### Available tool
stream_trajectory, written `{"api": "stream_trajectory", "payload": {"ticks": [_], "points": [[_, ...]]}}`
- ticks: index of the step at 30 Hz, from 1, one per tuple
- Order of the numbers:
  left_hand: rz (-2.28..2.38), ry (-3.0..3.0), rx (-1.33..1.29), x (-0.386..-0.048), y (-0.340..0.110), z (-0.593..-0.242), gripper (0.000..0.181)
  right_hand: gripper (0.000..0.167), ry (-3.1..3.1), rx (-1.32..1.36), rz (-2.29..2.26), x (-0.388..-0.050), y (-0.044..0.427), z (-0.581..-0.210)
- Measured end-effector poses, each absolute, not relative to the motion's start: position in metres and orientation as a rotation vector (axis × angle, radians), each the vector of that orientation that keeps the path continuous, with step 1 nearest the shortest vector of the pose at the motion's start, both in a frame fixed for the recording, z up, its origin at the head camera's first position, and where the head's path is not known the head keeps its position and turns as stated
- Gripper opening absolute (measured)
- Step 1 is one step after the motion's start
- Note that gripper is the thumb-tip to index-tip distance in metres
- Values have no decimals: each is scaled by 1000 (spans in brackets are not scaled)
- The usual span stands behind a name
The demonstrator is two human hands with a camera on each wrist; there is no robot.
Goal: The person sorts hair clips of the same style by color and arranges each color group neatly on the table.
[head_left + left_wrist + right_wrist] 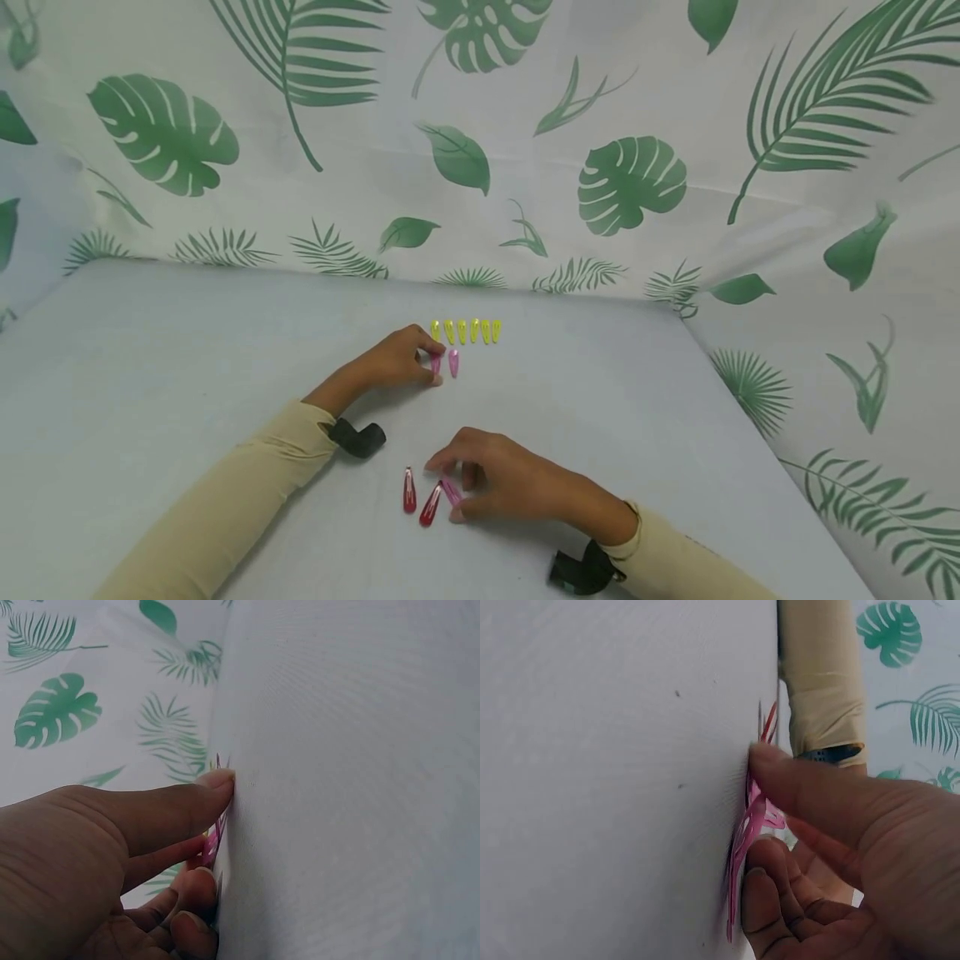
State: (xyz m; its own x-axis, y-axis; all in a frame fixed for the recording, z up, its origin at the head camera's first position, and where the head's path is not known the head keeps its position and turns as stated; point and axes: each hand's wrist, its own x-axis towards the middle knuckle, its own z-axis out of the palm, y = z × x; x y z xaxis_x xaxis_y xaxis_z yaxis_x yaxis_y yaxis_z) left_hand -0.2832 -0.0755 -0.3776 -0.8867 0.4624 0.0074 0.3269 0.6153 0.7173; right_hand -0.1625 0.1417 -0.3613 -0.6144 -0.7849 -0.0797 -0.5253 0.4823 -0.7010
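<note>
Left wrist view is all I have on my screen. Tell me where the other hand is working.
Observer: The right hand is at a pink clip, closer to the wearer than the left hand.
Operator: Name what lies beside that clip.
Observer: Two red clips, both lying on the table.
Operator: Now count what lies just beyond the left hand's pink clip.
Observer: Six yellow clips, side by side in a row.
</note>
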Motion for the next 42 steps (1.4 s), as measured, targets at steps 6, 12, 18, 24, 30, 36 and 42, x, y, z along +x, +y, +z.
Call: {"api": "stream_trajectory", "payload": {"ticks": [6, 12, 18, 24, 30, 36, 42], "points": [[1114, 2672, 641, -282, -76, -378, 50, 43, 2371, -1098, -948, -164, 142, -364], [1112, 2675, 662, -283, -76, -378, 49, 23, 2365, -1076, -959, -166, 143, -365], [1120, 2670, 664, -282, -75, -378, 49, 11, 2403, -1053, -911, -164, 142, -364], [1110, 2676, 658, -281, -75, -376, 49, 10, 2433, -1005, -859, -163, 141, -362], [1102, 2678, 636, -281, -75, -376, 49, 15, 2402, -1050, -881, -164, 142, -362], [1123, 2674, 663, -282, -76, -380, 49, 12, 2365, -1061, -1021, -167, 144, -365], [1131, 2684, 690, -282, -76, -379, 49, 5, 2338, -970, -1136, -170, 144, -367]]}}
